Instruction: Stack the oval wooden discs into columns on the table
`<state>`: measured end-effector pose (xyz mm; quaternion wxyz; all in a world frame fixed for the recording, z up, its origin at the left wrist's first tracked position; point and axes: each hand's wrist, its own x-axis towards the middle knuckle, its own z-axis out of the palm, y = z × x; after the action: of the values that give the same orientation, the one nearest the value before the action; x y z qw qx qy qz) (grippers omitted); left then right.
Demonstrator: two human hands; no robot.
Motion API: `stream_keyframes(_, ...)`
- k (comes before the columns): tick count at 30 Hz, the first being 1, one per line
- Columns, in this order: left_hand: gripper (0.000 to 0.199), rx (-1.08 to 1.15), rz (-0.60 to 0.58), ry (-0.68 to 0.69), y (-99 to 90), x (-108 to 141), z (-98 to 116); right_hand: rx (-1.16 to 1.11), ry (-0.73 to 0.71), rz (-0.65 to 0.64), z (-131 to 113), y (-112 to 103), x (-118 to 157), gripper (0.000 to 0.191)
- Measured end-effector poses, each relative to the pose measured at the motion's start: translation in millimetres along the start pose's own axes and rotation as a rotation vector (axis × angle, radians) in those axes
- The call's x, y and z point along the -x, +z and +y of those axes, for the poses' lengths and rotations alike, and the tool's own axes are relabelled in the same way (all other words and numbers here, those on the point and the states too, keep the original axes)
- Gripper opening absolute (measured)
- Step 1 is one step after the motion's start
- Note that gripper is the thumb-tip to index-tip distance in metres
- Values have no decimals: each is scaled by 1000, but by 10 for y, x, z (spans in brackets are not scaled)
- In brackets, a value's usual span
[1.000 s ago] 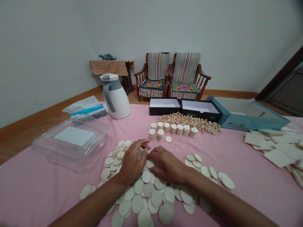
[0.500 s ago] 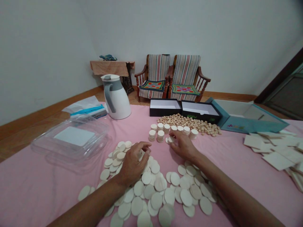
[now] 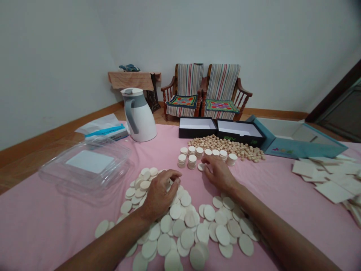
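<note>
My left hand [image 3: 161, 192] rests over a heap of pale round wooden discs [image 3: 179, 227]. Its fingers are loosely bent, with a gap between thumb and forefinger; discs show below it, and the palm is hidden. Farther forward, my right hand [image 3: 219, 174] is bent down with fingertips at a single wooden disc [image 3: 201, 166] lying on the pink cloth [image 3: 158, 156]. Part of that disc is covered by the fingers. Short stacks of discs [image 3: 192, 162] stand in two rows just beyond and left of this hand. Another stack [image 3: 232, 159] stands to its right.
Behind the stacks lies a heap of small wooden pieces [image 3: 222, 145]. Two black boxes [image 3: 197, 133] and a blue box [image 3: 296, 148] line the far edge. Square wooden sheets [image 3: 332, 186] lie right. A clear plastic container [image 3: 113, 180] and a white jug [image 3: 145, 124] stand left.
My right hand has barely shifted; one disc shows at its fingertips where two showed before. The left hand stays over the heap. The whole view has moved slightly.
</note>
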<state>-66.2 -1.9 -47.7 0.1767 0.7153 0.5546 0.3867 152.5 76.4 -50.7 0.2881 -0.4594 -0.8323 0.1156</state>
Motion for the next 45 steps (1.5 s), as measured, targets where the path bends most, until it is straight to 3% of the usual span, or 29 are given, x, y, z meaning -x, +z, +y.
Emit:
stream_keyframes(2, 17, 14, 6, -12, 1, -7, 2, -49, 15, -41, -104, -62, 15, 12)
stream_keyframes(4, 20, 37, 2, -23, 2, -15, 4, -145, -40, -172, -232, -105, 50, 13)
stream_keyframes(8, 23, 58, -1, -39, 4, -21, 9, -308, -234, -485, -449, -128, 141, 33)
stream_keyframes(13, 18, 34, 2, -46, 9, -11, 9, -304, -287, -587, -553, -121, 187, 38)
stream_keyframes(20, 18, 36, -10, -30, 9, -13, 6, -181, -264, -528, -575, -125, 189, 33)
stream_keyframes(25, 16, 20, 0, -27, 5, -20, 20, 128, -2, -337, -399, -135, 168, 17)
stream_keyframes(28, 15, 14, 3, -31, 2, -20, 13, 223, 100, -336, -284, -171, 147, 16)
stream_keyframes(34, 15, 11, -7, -36, 0, -22, 9, 137, -19, -428, -254, -279, 119, 28)
stream_keyframes(39, 14, 6, -3, -26, 0, -22, 11, 77, -87, -486, -212, -244, 128, 31)
stream_keyframes(42, 14, 1, -7, -23, 2, -20, -1, 88, -24, -419, -143, -221, 111, 25)
stream_keyframes(45, 15, -1, -11, -25, 6, -23, -6, 104, 32, -247, -80, -205, 63, 19)
